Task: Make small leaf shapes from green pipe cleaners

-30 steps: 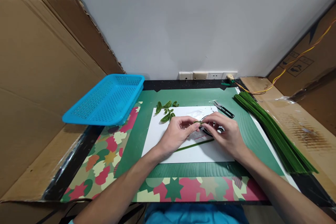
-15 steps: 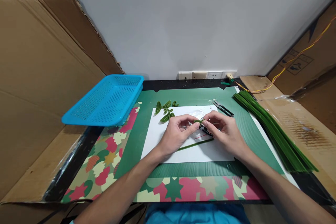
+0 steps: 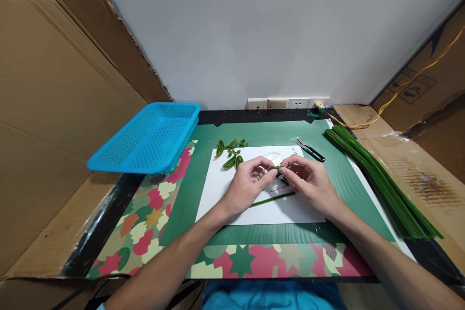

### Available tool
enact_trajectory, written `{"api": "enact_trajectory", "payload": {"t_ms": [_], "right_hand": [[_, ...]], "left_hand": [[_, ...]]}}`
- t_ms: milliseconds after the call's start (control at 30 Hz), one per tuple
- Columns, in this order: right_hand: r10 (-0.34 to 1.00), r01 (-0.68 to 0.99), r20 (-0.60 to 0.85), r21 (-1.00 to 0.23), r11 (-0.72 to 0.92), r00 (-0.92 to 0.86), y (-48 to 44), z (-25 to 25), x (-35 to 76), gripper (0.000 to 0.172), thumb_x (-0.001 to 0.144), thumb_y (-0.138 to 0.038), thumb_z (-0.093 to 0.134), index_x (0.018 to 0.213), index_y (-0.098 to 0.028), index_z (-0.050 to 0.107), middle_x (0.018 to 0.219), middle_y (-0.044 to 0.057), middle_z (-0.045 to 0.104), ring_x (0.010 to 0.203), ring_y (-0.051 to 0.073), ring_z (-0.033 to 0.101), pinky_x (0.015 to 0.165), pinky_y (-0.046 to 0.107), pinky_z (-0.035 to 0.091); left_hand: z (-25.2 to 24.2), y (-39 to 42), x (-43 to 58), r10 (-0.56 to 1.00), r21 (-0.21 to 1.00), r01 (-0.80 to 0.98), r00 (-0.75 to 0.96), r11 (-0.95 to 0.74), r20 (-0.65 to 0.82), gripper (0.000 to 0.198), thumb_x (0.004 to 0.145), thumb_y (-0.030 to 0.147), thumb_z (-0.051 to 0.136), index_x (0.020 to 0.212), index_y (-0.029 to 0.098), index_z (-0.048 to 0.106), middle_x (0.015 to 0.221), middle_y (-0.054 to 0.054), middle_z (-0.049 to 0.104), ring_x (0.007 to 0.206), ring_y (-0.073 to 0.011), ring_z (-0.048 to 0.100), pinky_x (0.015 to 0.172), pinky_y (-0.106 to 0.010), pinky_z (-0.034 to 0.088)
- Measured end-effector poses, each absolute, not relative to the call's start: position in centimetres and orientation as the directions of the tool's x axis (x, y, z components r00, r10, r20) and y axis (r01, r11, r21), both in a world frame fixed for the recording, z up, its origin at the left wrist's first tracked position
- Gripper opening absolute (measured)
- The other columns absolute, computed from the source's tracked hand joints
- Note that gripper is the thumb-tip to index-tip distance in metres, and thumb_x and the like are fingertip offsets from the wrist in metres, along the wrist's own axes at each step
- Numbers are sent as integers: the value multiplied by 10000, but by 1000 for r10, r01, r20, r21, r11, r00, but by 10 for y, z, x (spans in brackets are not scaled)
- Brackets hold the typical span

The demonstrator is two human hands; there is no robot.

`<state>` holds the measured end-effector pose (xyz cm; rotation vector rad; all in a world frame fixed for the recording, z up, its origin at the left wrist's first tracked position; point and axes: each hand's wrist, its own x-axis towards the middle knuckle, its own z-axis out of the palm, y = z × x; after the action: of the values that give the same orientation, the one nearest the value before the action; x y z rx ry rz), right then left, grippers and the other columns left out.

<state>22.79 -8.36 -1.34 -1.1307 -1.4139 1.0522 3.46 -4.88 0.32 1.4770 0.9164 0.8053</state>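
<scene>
Above a white sheet of paper [image 3: 210, 208], my left hand [image 3: 249, 184] and my right hand [image 3: 308, 181] meet. Between their thumbs and fingertips they pinch a short bent piece of green pipe cleaner [image 3: 274, 168], one hand at each end. Fingers cover part of it. Below the hands a straight green pipe cleaner [image 3: 272, 199] lies on the paper. A black-handled tool [image 3: 284, 181] shows partly behind my right fingers, beside clear plastic. Left of my hands lie several leaf-shaped loops of green pipe cleaner [image 3: 231, 144], some on the paper's corner.
Black thread snips [image 3: 311, 150] lie at the back right. A bundle of green pipe cleaners [image 3: 381, 184] runs along the right edge. On the left stands a blue perforated basket [image 3: 145, 140]. Wall sockets [image 3: 298, 103] and yellow-orange wires [image 3: 385, 104] are behind, with cardboard on both sides.
Both hands keep their pinch on the small green piece, with only slight finger movement. The whole view has shifted a little; the other things lie as before.
</scene>
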Motion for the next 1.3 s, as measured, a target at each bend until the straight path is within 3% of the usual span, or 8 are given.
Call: {"api": "enact_trajectory", "payload": {"t_ms": [133, 367, 500, 600, 700, 800, 1100, 1300], "right_hand": [[980, 118, 189, -974, 196, -63, -85, -15, 227, 212, 967, -395, 704, 927, -187, 706, 809, 20, 675, 601, 115, 553, 483, 227, 406], [975, 151, 201, -965, 214, -93, -85, -16, 225, 178, 984, -354, 681, 930, -190, 723, 856, 31, 682, 655, 127, 574, 521, 228, 455], [961, 181, 263, -945, 274, -82, -86, -17, 226, 188, 1007, -322, 652, 1162, -224, 694, 948, 37, 685, 677, 130, 603, 540, 235, 502], [906, 294, 415, -859, 419, -77, -87, -18, 228, 243, 1020, -253, 625, 1261, -247, 657, 1013, 53, 677, 698, 135, 614, 560, 257, 529], [789, 452, 603, -676, 582, -115, -88, -20, 229, 213, 1018, -162, 604, 1193, -246, 689, 1063, 73, 670, 670, 121, 606, 543, 267, 529], [699, 537, 701, -538, 649, -142, -88, -23, 227, 227, 1006, -115, 614, 1170, -243, 706, 1088, 84, 639, 686, 118, 626, 551, 274, 542], [627, 606, 767, -435, 667, -139, -89, -22, 227, 212, 981, -96, 661, 1117, -239, 737, 1053, 76, 602, 690, 124, 646, 503, 265, 533], [585, 625, 803, -398, 672, -117, -89, -23, 228, 228, 960, -66, 678, 1095, -240, 741, 1050, 70, 598, 716, 127, 638, 573, 287, 574]], "left_hand": [[3, -49, 36, 895, 997, 80, 443, 16, -50, 270, 907, 451, 747, 965, 192, 698, 684, 20, 579, 620, -125, 537, 554, -220, 380], [4, -49, 32, 882, 996, 95, 469, 0, -44, 246, 922, 422, 719, 923, 179, 677, 670, 28, 545, 538, -88, 437, 485, -208, 320], [6, -47, 31, 865, 989, 34, 480, 147, -146, 291, 897, 462, 738, 899, 187, 643, 571, 55, 482, 448, -70, 380, 422, -197, 261], [9, -46, 31, 857, 972, -15, 476, 235, -200, 301, 868, 464, 756, 885, 190, 631, 596, 45, 513, 442, -67, 392, 396, -188, 250], [12, -45, 30, 840, 952, -52, 487, 302, -240, 288, 849, 439, 770, 865, 184, 637, 714, 17, 577, 482, -61, 440, 388, -176, 278], [12, -45, 30, 829, 953, -34, 504, 300, -243, 291, 854, 436, 771, 850, 175, 642, 714, 15, 567, 499, -63, 441, 389, -170, 290], [9, -45, 31, 806, 955, 4, 535, 296, -252, 336, 842, 472, 790, 873, 167, 652, 690, 15, 573, 497, -61, 444, 396, -162, 280], [11, -45, 31, 810, 950, 23, 517, 310, -277, 329, 862, 466, 786, 861, 172, 639, 638, 37, 538, 476, -53, 401, 378, -145, 284]]}}
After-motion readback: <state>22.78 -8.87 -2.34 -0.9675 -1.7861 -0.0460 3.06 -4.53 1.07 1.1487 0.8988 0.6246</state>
